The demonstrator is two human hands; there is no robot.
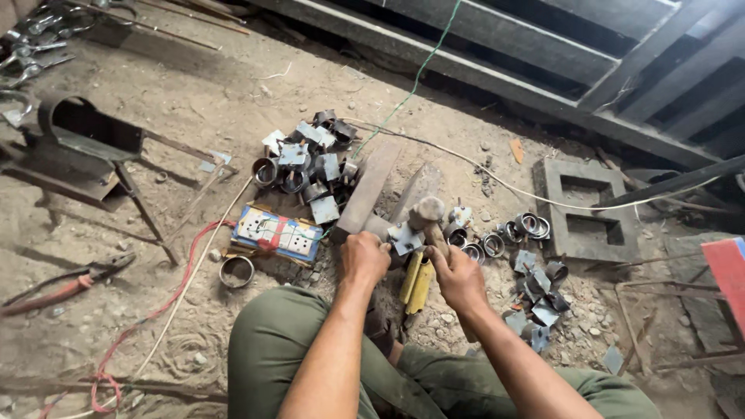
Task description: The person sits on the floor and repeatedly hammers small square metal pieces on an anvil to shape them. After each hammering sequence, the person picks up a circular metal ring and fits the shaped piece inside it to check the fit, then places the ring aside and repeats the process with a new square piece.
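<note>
My left hand (363,258) grips a small bent piece of sheet metal (405,237) and holds it on a steel block (365,194) on the ground. My right hand (458,277) is wrapped around the handle of a hammer, whose round head (426,211) rests just above the metal piece. A yellow-handled tool (417,283) lies between my hands. I sit on the dirt floor in green trousers (272,349).
A pile of metal clamps and rings (306,163) lies at the upper left of the block, more rings (512,233) and plates (539,306) to the right. A blue power strip (275,233), red pliers (66,287), a concrete block (586,206) and wires lie around.
</note>
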